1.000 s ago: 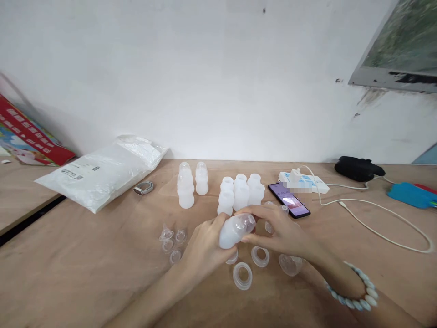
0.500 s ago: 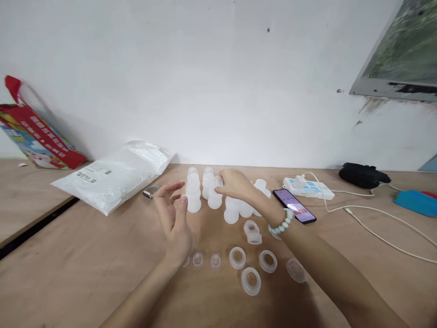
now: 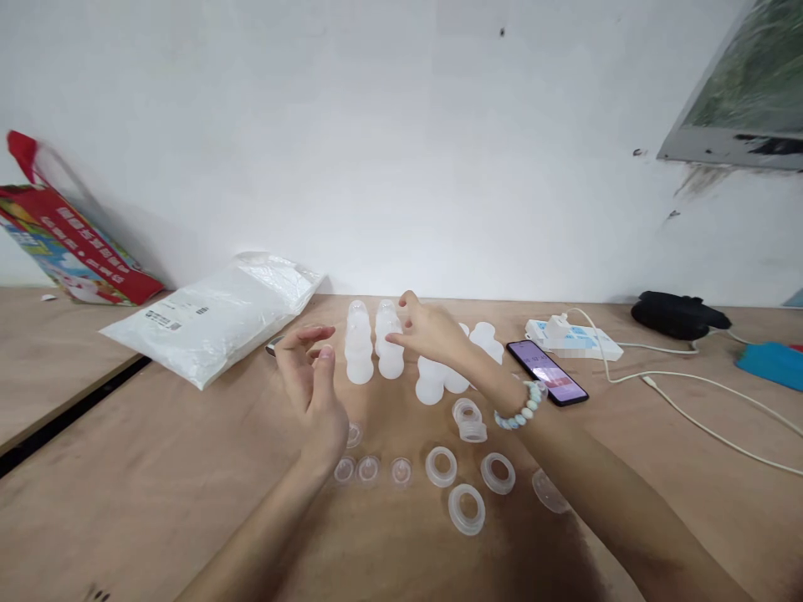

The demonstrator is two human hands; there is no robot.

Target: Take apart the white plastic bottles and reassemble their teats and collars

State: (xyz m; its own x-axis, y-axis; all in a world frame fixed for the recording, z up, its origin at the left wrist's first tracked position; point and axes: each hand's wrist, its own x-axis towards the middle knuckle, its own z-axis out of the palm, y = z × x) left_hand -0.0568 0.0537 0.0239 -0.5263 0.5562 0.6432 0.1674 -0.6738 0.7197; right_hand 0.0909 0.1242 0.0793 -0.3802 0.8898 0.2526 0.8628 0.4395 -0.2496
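My right hand (image 3: 432, 330), with a beaded bracelet (image 3: 522, 410) at the wrist, hovers beside a column of white bottles with clear domed tops (image 3: 390, 361). Its thumb and forefinger are spread, nothing visible between them. A matching column (image 3: 360, 351) stands to the left. My left hand (image 3: 319, 405) is raised, palm inward, with bent fingers apart and holding nothing. More white bottles (image 3: 430, 383) are partly behind my right hand and forearm. Below lie small clear teats (image 3: 401, 471), translucent screw rings (image 3: 467, 510) and a clear round cap (image 3: 547, 492) partly covered by my right forearm.
A white plastic parcel (image 3: 213, 322) and red gift bag (image 3: 81, 242) are at the left. To the right lie a phone (image 3: 552, 376), a power strip (image 3: 580, 341) with white cables, a black case (image 3: 681, 316) and a blue item (image 3: 771, 366). A wall rises behind.
My right hand has let go of a clear-topped bottle at the second column, and its fingers have spread. My left hand has barely moved; the view has shifted slightly.
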